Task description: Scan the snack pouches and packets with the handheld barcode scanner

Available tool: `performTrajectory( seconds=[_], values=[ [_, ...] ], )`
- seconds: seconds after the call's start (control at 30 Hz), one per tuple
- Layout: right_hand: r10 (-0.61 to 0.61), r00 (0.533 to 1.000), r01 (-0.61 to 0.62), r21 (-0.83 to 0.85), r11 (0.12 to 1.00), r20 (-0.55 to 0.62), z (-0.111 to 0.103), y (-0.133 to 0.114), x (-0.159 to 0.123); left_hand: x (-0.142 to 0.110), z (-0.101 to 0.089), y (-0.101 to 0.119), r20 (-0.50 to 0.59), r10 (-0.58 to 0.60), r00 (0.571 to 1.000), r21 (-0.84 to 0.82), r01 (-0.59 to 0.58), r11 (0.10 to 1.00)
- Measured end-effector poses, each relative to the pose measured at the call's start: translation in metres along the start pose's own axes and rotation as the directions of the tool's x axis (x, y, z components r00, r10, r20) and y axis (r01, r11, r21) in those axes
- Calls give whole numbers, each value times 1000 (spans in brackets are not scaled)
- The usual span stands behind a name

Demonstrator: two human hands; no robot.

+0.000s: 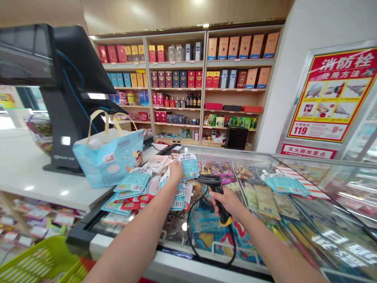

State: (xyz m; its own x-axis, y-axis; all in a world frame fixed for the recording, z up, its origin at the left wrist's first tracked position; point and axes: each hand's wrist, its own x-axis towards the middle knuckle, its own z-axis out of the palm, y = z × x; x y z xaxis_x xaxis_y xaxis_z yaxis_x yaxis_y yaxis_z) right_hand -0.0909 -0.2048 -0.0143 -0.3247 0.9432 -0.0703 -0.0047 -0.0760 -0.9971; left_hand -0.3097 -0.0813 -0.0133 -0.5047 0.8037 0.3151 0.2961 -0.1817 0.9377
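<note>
My left hand (pixel 176 171) pinches the edge of a pale blue foil pouch (pixel 188 166), holding its barcoded side up. My right hand (pixel 226 202) grips a black-and-yellow handheld barcode scanner (pixel 215 196), whose coiled black cable (pixel 206 247) loops down over the glass. Below my left hand, a loose pile of blue and pink snack pouches (pixel 141 188) lies on the glass-topped freezer (pixel 235 157). A similar blue pouch (pixel 284 184) lies apart to the right. Beside the pile stands a light blue paper gift bag (pixel 108 159) with cream handles.
A black point-of-sale terminal (pixel 70 98) stands on the white counter (pixel 29 173) at left. A green plastic basket (pixel 38 263) sits at lower left. Wooden shelves of boxed liquor and bottles (pixel 176 86) fill the back wall. A red-and-yellow fire hydrant instruction poster (pixel 330 94) hangs at right.
</note>
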Motion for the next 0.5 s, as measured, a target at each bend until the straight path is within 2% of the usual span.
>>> performTrajectory(
  seconds=[0.17, 0.3, 0.4, 0.5],
  values=[
    [-4, 1000, 5, 58, 998, -19, -1, -3, 3, 0, -3, 2, 0, 44, 999, 86, -44, 995],
    [68, 993, -57, 109, 992, -100, -18, -15, -2, -1, 9, 11, 49, 21, 999, 30, -22, 999],
    [46, 985, -21, 150, 989, -166, -46, -22, -17, -13, 41, 25, 127, -86, 988, -82, 97, 992],
    [34, 962, 16, 179, 984, -271, -80, -23, -38, -40, 92, 42, 253, -110, 961, -163, 154, 975]
  ],
)
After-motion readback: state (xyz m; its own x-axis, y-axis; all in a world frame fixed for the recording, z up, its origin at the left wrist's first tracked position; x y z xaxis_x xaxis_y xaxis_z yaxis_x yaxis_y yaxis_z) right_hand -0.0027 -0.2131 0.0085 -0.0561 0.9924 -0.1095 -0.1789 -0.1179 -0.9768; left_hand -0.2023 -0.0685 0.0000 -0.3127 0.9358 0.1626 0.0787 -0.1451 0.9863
